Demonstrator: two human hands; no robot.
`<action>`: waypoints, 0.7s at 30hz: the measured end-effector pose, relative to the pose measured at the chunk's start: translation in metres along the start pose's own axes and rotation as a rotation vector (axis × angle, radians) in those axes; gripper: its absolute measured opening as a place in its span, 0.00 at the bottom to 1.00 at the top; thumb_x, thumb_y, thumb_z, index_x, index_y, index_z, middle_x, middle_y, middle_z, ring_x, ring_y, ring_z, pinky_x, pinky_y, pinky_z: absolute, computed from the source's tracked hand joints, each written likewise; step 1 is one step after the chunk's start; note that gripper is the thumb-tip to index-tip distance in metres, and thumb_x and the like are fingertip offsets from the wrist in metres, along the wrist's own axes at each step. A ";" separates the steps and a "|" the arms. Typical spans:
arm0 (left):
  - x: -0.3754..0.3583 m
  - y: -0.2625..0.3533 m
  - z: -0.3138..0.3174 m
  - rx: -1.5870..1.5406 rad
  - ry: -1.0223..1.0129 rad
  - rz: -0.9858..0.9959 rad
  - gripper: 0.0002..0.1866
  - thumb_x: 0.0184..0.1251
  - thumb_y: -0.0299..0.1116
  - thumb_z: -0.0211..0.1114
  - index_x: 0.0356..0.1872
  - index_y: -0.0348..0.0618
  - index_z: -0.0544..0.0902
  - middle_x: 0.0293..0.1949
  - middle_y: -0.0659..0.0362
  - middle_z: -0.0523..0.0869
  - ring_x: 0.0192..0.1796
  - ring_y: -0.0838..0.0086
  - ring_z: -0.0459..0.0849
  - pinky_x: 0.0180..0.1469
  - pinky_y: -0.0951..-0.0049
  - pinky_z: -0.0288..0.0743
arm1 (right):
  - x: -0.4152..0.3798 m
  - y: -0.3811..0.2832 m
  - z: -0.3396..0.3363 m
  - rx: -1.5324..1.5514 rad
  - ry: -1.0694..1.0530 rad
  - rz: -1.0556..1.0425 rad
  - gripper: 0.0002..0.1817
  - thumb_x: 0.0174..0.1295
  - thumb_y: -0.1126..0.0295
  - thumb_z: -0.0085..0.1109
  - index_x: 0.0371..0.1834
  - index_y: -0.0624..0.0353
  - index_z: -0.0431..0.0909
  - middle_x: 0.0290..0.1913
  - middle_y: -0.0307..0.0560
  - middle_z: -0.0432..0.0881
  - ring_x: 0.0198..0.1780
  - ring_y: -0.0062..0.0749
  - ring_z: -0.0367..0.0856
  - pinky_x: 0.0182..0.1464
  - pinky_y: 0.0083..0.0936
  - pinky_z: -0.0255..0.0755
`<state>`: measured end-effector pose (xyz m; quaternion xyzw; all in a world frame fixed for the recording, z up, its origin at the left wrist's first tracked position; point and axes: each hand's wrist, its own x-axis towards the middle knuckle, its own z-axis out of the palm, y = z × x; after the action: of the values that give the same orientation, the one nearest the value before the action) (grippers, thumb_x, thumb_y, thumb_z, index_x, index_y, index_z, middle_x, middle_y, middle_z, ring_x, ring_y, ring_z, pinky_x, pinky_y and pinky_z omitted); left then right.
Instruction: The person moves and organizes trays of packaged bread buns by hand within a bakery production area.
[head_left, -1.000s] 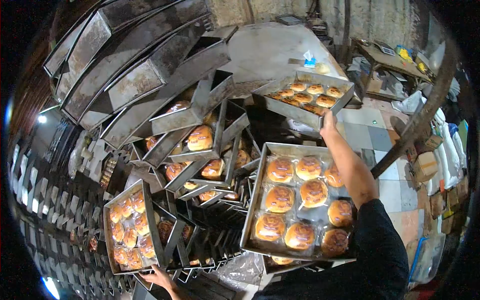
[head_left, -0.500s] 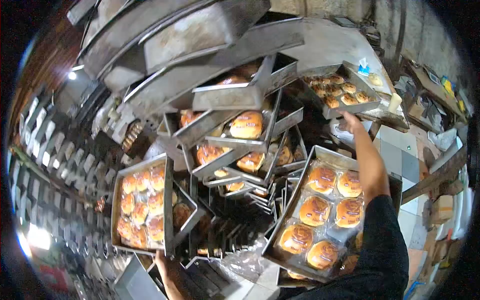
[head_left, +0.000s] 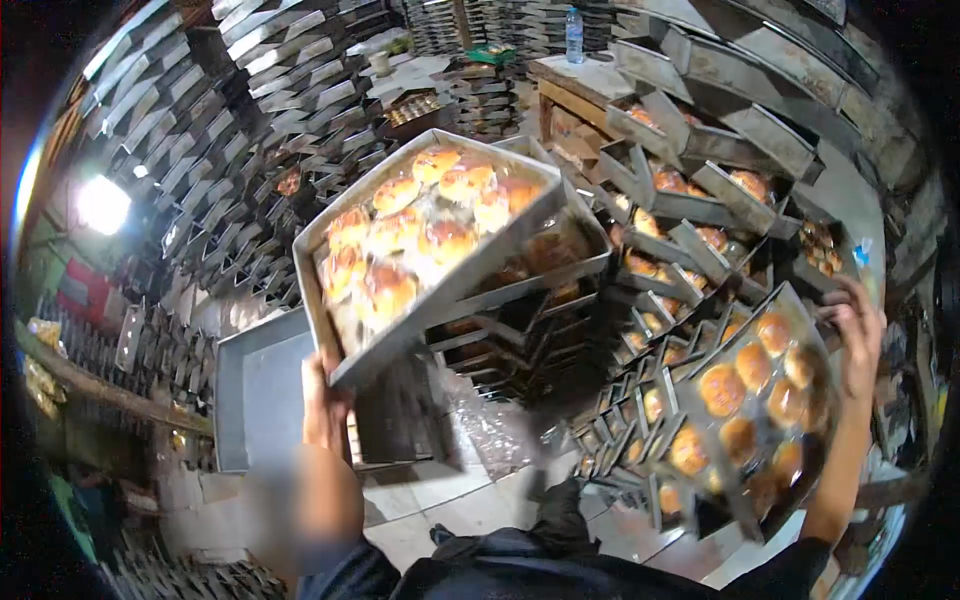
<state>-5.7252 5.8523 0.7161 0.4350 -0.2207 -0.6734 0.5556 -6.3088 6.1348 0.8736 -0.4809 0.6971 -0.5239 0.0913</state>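
My left hand [head_left: 326, 408] is closed on the near corner of a metal baking tray [head_left: 440, 300] filled with glossy, browned buns [head_left: 395, 232], tilted above other trays. On the right side my right hand [head_left: 856, 322] is raised with its fingers apart and slightly bent, nothing in it. It is right by the edge of another metal tray [head_left: 690, 400], which carries wrapped round buns [head_left: 722, 388] and lies on top of a stack. An empty metal tray [head_left: 265, 400] rests to the left of my left hand.
Tall stacks of criss-crossed trays [head_left: 300, 80] line the left and back. More bun-filled trays [head_left: 730, 190] are piled at the right. A water bottle [head_left: 574, 38] stands on a table [head_left: 590, 78] at the back. Clear plastic [head_left: 500, 435] lies on the tiled floor [head_left: 440, 490].
The view has swung left. My left hand has brought its bun tray up and tipped it over the stack. My right hand has drawn back from the far tray of small buns.
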 end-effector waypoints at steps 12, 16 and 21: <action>-0.183 0.112 -0.552 0.393 -0.088 0.163 0.25 0.44 0.31 0.53 0.48 0.34 0.76 0.27 0.59 0.78 0.22 0.74 0.72 0.22 0.77 0.65 | -0.317 -0.149 0.612 0.613 -0.719 0.782 0.12 0.54 0.70 0.58 0.40 0.63 0.80 0.34 0.42 0.80 0.30 0.24 0.73 0.32 0.22 0.67; -0.209 0.111 -0.569 0.850 0.218 0.080 0.22 0.40 0.19 0.49 0.42 0.30 0.79 0.23 0.62 0.77 0.24 0.79 0.72 0.27 0.78 0.65 | -0.348 -0.135 0.697 0.402 -0.790 0.612 0.10 0.45 0.80 0.50 0.32 0.66 0.78 0.24 0.41 0.77 0.23 0.26 0.72 0.24 0.24 0.65; -0.202 0.079 -0.583 0.792 0.607 0.164 0.22 0.44 0.17 0.47 0.42 0.34 0.82 0.23 0.62 0.77 0.25 0.79 0.72 0.27 0.76 0.66 | -0.358 -0.102 0.801 0.457 -0.895 0.439 0.15 0.50 0.80 0.50 0.41 0.66 0.80 0.30 0.42 0.80 0.30 0.25 0.75 0.31 0.23 0.69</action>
<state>-5.1960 6.1283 0.5411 0.7696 -0.3214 -0.3352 0.4381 -5.5578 5.8958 0.4742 -0.4681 0.5426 -0.3749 0.5881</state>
